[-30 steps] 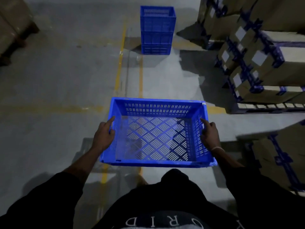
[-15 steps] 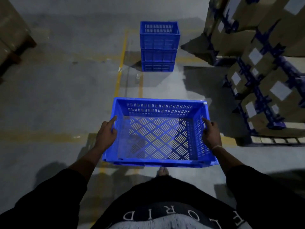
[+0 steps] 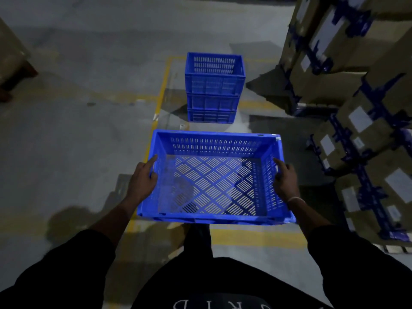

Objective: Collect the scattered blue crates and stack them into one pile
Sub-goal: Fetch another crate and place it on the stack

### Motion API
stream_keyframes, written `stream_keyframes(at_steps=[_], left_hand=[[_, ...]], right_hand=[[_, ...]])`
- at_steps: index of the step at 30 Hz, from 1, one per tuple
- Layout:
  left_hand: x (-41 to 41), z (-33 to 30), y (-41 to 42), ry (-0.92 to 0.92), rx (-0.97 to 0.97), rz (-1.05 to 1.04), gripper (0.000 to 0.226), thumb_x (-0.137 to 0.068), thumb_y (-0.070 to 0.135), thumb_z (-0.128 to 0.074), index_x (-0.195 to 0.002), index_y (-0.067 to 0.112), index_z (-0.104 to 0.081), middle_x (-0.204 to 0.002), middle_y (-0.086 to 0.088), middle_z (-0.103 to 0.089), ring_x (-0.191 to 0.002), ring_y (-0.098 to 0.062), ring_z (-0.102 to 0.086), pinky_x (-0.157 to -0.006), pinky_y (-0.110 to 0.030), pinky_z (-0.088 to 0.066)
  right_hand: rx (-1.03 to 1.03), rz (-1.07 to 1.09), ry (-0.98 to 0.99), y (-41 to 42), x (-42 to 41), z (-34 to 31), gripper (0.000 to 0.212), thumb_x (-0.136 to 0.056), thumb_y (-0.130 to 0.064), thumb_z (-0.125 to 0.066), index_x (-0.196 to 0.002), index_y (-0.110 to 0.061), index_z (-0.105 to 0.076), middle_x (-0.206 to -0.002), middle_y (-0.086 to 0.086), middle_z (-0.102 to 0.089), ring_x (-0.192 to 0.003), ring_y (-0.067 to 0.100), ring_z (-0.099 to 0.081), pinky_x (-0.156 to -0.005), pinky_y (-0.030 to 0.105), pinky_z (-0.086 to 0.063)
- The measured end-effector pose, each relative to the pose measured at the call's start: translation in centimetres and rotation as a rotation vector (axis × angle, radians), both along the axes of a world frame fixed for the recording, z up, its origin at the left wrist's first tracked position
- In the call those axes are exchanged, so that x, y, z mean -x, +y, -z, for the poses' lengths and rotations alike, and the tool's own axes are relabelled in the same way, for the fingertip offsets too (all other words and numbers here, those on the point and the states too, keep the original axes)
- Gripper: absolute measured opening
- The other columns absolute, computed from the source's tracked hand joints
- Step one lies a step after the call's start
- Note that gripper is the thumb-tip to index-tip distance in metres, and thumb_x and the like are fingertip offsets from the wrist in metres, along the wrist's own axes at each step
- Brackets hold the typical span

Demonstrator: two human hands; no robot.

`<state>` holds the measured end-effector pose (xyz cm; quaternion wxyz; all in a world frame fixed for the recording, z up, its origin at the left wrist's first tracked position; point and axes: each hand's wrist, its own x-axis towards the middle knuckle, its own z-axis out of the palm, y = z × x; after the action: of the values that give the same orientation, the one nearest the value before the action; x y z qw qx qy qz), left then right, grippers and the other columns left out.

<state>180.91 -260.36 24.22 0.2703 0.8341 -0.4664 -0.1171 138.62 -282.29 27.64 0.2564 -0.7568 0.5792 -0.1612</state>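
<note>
I carry an empty blue crate (image 3: 214,181) level in front of my waist, its slotted floor showing the ground beneath. My left hand (image 3: 142,181) grips its left wall and my right hand (image 3: 285,181) grips its right wall, thumbs over the rim. Straight ahead on the concrete stands a pile of three blue crates (image 3: 214,90), just beyond the far rim of the one I hold.
Stacked cardboard boxes (image 3: 361,103) with blue strapping and white labels line the right side on pallets. A wrapped pallet load (image 3: 11,59) sits at the far left. Yellow floor lines (image 3: 160,92) run beside the pile. My legs show below the crate.
I have walked forward with the crate: the pile of crates has come closer and lower in view, and the boxes on the right have slid nearer. Both hands keep the same grip.
</note>
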Motion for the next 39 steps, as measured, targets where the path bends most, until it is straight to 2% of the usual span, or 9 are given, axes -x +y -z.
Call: stream_keyframes(at_steps=[3,7,10,16,23,26,29,32,39], left_hand=[[-3.7,1.2,-7.1,-0.005,0.004,0.012,0.068,-0.092,0.006,-0.058,-0.154,0.025,-0.038,-0.100,-0.010,-0.050,-0.091,-0.035,-0.058,-0.075,-0.036,-0.041],[-9.6,2.2,-16.2,0.045,0.012,0.007,0.066,-0.089,0.011,-0.055,-0.152,0.024,-0.041,-0.099,-0.016,-0.052,-0.088,-0.040,-0.060,-0.077,-0.043,-0.049],[-13.5,1.1,-22.8,0.010,-0.004,0.028,0.065,-0.091,0.013,-0.055,-0.153,0.025,-0.040,-0.103,-0.018,-0.053,-0.090,-0.041,-0.060,-0.076,-0.044,-0.049],[-19.7,-0.7,-34.3,-0.010,0.002,0.040,0.066,-0.092,0.009,-0.056,-0.154,0.026,-0.039,-0.106,-0.018,-0.054,-0.093,-0.040,-0.060,-0.077,-0.044,-0.048],[-24.9,0.4,-46.8,-0.024,0.001,0.047,0.067,-0.093,0.007,-0.053,-0.155,0.026,-0.036,-0.102,-0.016,-0.051,-0.087,-0.039,-0.058,-0.074,-0.043,-0.047],[-26.5,1.3,-52.8,-0.028,0.005,0.048,0.067,-0.092,0.004,-0.051,-0.155,0.022,-0.035,-0.102,-0.017,-0.050,-0.085,-0.039,-0.056,-0.073,-0.044,-0.047],[-28.7,1.4,-59.5,-0.032,-0.020,0.070,0.067,-0.092,0.002,-0.048,-0.155,0.017,-0.033,-0.102,-0.019,-0.050,-0.086,-0.040,-0.054,-0.073,-0.042,-0.044],[-30.8,1.3,-65.7,-0.037,-0.030,0.056,0.065,-0.093,0.001,-0.045,-0.155,0.013,-0.033,-0.104,-0.021,-0.050,-0.090,-0.040,-0.054,-0.075,-0.040,-0.043],[-34.4,1.6,-76.9,-0.022,0.011,0.032,0.062,-0.091,-0.007,-0.045,-0.152,0.005,-0.037,-0.122,-0.027,-0.051,-0.107,-0.043,-0.053,-0.093,-0.049,-0.046]], right_hand=[[0.012,-0.010,0.006,-7.3,-3.6,1.2,0.067,-0.082,0.008,-0.055,-0.143,-0.018,-0.049,-0.117,0.017,-0.047,-0.083,0.019,-0.050,-0.079,0.029,-0.042],[0.043,-0.003,0.031,-16.0,-8.7,1.7,0.065,-0.079,0.009,-0.053,-0.140,-0.013,-0.052,-0.110,0.021,-0.048,-0.082,0.039,-0.056,-0.078,0.035,-0.045],[0.050,0.016,0.029,-22.3,-12.4,0.7,0.063,-0.080,0.009,-0.051,-0.139,-0.010,-0.053,-0.111,0.025,-0.049,-0.086,0.044,-0.058,-0.080,0.039,-0.047],[0.017,0.027,-0.028,-32.8,-18.6,-1.0,0.066,-0.080,0.008,-0.055,-0.142,-0.013,-0.050,-0.118,0.021,-0.048,-0.093,0.034,-0.058,-0.085,0.034,-0.045],[-0.020,0.019,-0.011,-45.9,-24.0,-0.2,0.070,-0.080,0.009,-0.055,-0.145,-0.015,-0.046,-0.124,0.022,-0.046,-0.098,0.040,-0.058,-0.086,0.037,-0.046],[-0.031,0.007,-0.013,-52.2,-26.0,0.7,0.070,-0.082,0.010,-0.053,-0.146,-0.015,-0.045,-0.119,0.022,-0.045,-0.089,0.039,-0.057,-0.080,0.032,-0.042],[-0.050,0.005,-0.024,-59.5,-28.5,0.5,0.069,-0.083,0.010,-0.050,-0.147,-0.015,-0.045,-0.112,0.020,-0.043,-0.076,0.031,-0.050,-0.081,0.036,-0.046],[-0.069,0.001,-0.019,-66.2,-30.3,0.2,0.071,-0.084,0.008,-0.049,-0.149,-0.020,-0.042,-0.113,0.017,-0.042,-0.078,0.026,-0.048,-0.084,0.039,-0.047],[-0.022,-0.021,0.010,-77.9,-35.1,0.5,0.075,-0.082,0.008,-0.048,-0.151,-0.019,-0.038,-0.112,0.022,-0.045,-0.084,0.041,-0.055,-0.074,0.030,-0.038]])
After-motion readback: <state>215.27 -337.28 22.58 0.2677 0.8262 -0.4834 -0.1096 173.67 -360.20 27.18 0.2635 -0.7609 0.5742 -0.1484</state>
